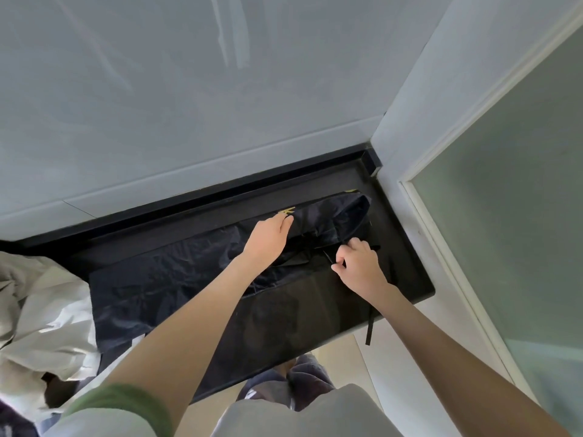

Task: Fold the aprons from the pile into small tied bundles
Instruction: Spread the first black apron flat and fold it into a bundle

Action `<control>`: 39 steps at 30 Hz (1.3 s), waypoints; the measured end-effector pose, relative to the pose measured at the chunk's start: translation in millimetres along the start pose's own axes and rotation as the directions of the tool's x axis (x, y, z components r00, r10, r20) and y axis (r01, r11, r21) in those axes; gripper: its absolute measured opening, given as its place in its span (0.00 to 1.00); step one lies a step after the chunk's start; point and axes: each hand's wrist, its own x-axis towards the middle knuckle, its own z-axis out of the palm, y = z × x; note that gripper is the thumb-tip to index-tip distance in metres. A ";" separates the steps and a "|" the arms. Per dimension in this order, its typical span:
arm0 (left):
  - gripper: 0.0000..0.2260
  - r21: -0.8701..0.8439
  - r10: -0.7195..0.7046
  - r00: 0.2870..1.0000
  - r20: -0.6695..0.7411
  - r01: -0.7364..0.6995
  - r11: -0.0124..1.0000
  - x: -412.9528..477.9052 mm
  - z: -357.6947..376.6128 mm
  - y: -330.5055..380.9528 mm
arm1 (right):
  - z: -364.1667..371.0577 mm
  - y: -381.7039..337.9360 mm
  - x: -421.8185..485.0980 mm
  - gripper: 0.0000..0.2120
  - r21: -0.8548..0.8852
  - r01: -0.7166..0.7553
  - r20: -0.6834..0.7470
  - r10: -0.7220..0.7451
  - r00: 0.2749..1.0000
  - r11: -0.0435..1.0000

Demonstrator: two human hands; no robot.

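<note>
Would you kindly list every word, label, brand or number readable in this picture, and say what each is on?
No text is readable.
Yellow mark on the dark apron, at the left hand's fingertips: too small and blurred to read.
Yellow trace at the apron's far edge: too small to read.

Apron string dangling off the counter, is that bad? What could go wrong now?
The loose strap hangs over the edge of the counter, so it might snag or drag the apron crooked. The right hand only pinches a thin tie, which could slip out. The apron is dark on a black counter, so a tie may be easy to miss.
</note>
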 end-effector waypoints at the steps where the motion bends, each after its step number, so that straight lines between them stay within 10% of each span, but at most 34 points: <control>1: 0.18 -0.012 -0.003 1.000 -0.011 0.003 1.000 -0.2 -0.3 0.7 | -1.1 -3.8 -0.7 0.10 0.032 -0.026 -0.023 0.027 0.999 0.999; 5: 0.15 -0.084 0.005 0.999 -0.049 -0.009 0.996 -1.0 -6.0 2.4 | -7.4 -10.3 7.3 0.31 0.170 -0.187 -0.025 0.194 0.981 0.967; 14: 0.17 -0.144 -0.049 0.995 -0.089 0.036 0.989 2.3 -27.3 7.3 | -6.7 -48.6 -3.3 0.09 0.091 0.003 0.120 -0.014 0.993 0.996; 28: 0.19 -0.151 0.103 0.966 0.238 -0.068 0.986 -12.1 -25.7 -0.9 | -4.9 -101.0 -25.5 0.21 0.136 0.232 0.311 -0.263 0.913 0.963; 33: 0.25 0.379 -0.043 0.873 0.486 -0.166 0.911 -13.7 2.7 -25.7 | -5.2 -86.0 -30.5 0.24 0.105 0.150 0.398 -0.180 0.900 0.983; 39: 0.30 0.589 -0.123 0.870 0.478 -0.214 0.779 -18.0 21.7 -46.5 | -24.7 -40.2 -36.7 0.19 0.085 -0.099 0.508 0.042 0.860 0.991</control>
